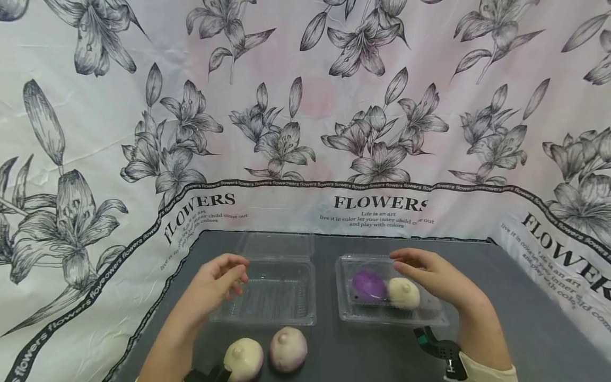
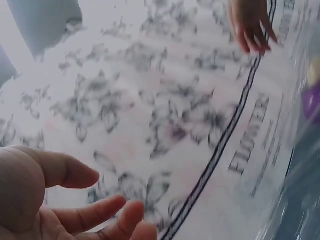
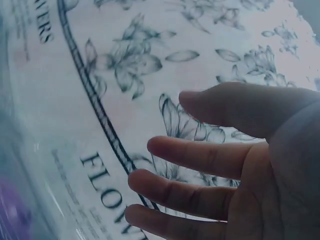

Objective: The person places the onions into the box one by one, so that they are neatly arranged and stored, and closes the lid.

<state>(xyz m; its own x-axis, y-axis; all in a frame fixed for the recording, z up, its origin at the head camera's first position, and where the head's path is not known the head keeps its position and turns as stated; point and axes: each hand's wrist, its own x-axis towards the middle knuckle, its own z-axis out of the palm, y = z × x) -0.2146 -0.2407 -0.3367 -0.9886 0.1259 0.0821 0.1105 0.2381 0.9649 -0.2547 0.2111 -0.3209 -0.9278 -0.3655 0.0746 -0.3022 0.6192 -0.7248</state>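
My left hand (image 1: pixel 217 281) hovers over the left side of a clear plastic box (image 1: pixel 310 297), fingers loosely bent and holding nothing. That box stands open, its lid folded back behind it. Above the right end of a second clear box (image 1: pixel 341 313) is my right hand (image 1: pixel 425 270), its fingers spread apart in the right wrist view with nothing in them. Inside this box lie a purple round vegetable (image 1: pixel 368 285) and a cream one (image 1: pixel 403 293) with a small nub. Two round, onion-like vegetables, one cream (image 1: pixel 244 358) and one pale purple (image 1: pixel 288 349), sit in front of the left box.
Both boxes rest on a dark grey table (image 1: pixel 324 339), side by side with a gap between. A flower-printed cloth (image 1: pixel 315 101) hangs behind the table and along its sides. A black strap with a device (image 1: pixel 441 350) is on the right wrist.
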